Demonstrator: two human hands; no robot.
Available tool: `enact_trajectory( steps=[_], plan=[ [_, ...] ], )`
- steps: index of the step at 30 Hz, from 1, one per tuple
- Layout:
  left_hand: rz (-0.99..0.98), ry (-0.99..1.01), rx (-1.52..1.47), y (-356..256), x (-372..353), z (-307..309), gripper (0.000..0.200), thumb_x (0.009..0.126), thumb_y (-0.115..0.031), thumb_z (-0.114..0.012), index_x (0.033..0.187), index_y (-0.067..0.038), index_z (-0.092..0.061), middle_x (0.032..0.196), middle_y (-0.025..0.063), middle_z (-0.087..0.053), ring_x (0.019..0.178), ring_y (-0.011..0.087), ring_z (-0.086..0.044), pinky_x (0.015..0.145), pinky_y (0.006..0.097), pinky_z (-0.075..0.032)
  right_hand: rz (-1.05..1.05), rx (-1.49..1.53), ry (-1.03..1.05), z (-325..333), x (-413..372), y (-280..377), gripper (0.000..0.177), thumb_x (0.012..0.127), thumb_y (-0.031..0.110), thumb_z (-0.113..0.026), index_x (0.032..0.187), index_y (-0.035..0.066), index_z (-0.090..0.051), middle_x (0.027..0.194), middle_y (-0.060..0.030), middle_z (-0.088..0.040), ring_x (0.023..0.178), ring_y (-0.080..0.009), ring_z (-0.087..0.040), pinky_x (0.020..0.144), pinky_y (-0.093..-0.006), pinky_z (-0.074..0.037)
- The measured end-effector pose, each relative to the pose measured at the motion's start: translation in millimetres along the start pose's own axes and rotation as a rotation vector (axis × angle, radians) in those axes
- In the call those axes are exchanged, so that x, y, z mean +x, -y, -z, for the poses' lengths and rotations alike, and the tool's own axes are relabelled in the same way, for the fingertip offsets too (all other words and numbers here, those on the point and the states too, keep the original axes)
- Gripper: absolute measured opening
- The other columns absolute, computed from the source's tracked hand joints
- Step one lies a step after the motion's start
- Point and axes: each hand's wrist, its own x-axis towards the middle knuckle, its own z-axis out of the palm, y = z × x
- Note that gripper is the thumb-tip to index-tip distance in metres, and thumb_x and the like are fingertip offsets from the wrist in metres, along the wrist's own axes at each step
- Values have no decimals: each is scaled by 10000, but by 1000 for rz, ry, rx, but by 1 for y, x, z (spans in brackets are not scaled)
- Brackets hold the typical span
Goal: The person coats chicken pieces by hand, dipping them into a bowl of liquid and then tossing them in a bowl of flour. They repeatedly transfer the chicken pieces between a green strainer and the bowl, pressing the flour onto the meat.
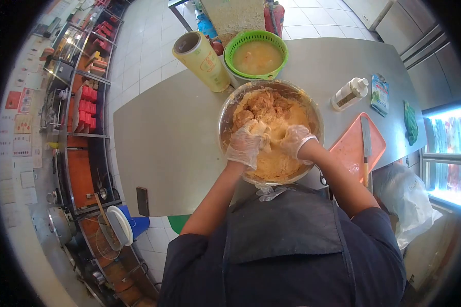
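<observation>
A large metal bowl [318,125] in front of me holds thick orange-yellow batter [274,166], with lumpy coated pieces that look like meat [261,104] heaped at its far side. Both hands wear clear plastic gloves and are inside the bowl. My left hand [245,146] has its fingers closed around a pale batter-coated piece [263,134]. My right hand [297,140] is curled at the bowl's right side, a little apart from the left; its fingertips are in the batter and what they grip is hidden.
Behind the bowl stand a green colander [279,38] with cloudy liquid and a big roll of plastic film [202,61]. Rightward are a white bottle [350,94], a packet [379,94], a green cloth [410,123] and a knife [366,140] on an orange tray [348,153]. A phone [142,201] lies left.
</observation>
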Motion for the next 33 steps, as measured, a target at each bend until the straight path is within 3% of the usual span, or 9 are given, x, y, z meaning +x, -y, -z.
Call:
enact_trajectory(
  steps=[1, 7, 16, 20, 22, 24, 26, 29, 33],
  plan=[
    [-9, 44, 260, 4, 3, 5, 285, 956, -88, -631, 1235, -43, -663, 1015, 35, -728, 865, 134, -691, 740, 288, -571, 116, -212, 86, 0, 3, -5, 337, 925, 387, -659, 1000, 64, -719, 938, -205, -714, 830, -356, -688, 787, -462, -540],
    [133, -63, -436, 9, -8, 11, 294, 960, -72, -649, 1248, -13, -645, 1109, 70, -727, 926, 159, -702, 777, 292, -591, 399, -566, 171, -35, 3, -3, 345, 881, 375, -654, 970, 54, -745, 932, -241, -705, 888, -389, -696, 806, -465, -546],
    [100, -180, -362, 29, 2, 28, 374, 927, -127, -689, 1291, -62, -633, 1097, 71, -732, 916, 181, -704, 785, 313, -585, 408, 451, -22, -26, 14, -7, 300, 893, 259, -599, 1107, 78, -705, 1070, -164, -702, 1051, -355, -639, 890, -452, -545],
    [29, -81, 61, 30, 17, 15, 346, 910, -177, -703, 1230, -47, -673, 1086, 114, -738, 897, 236, -711, 791, 356, -571, 606, -584, -121, -8, -11, 28, 336, 909, 210, -573, 1218, 110, -662, 1150, -146, -677, 1147, -333, -597, 902, -461, -539],
    [83, -36, -56, 9, 3, 12, 314, 913, -194, -699, 1187, -41, -695, 1073, 136, -740, 901, 279, -714, 805, 379, -564, 424, -595, 178, -12, -2, 26, 352, 916, 188, -564, 1251, 118, -647, 1186, -143, -663, 1151, -336, -594, 901, -473, -536],
    [15, -102, -61, 11, 6, 13, 295, 907, -197, -700, 1153, -35, -698, 1057, 156, -739, 906, 312, -711, 805, 396, -560, -42, 506, 55, 11, -17, 57, 353, 902, 174, -579, 1243, 119, -653, 1259, -138, -635, 1161, -357, -586, 911, -481, -535],
    [44, -115, -24, 9, 10, 11, 285, 902, -196, -701, 1131, -28, -696, 1042, 171, -738, 914, 335, -708, 806, 409, -557, 45, 572, -109, 18, -24, 67, 359, 888, 159, -599, 1240, 120, -658, 1317, -137, -610, 1177, -369, -576, 924, -482, -534],
    [112, -51, 78, -2, 9, 3, 297, 905, -212, -694, 1131, -19, -683, 1024, 190, -733, 924, 350, -704, 809, 419, -555, 709, -423, -262, -10, -10, 24, 387, 876, 136, -622, 1261, 120, -656, 1378, -144, -577, 1213, -366, -559, 943, -469, -530],
    [-49, -6, 404, -40, -10, 21, 357, 937, -292, -661, 1172, -23, -660, 1020, 208, -722, 932, 365, -699, 811, 436, -553, 760, -375, -228, -2, 7, 2, 436, 894, 105, -607, 1329, 123, -635, 1411, -159, -551, 1254, -328, -544, 963, -438, -520]
  ],
)
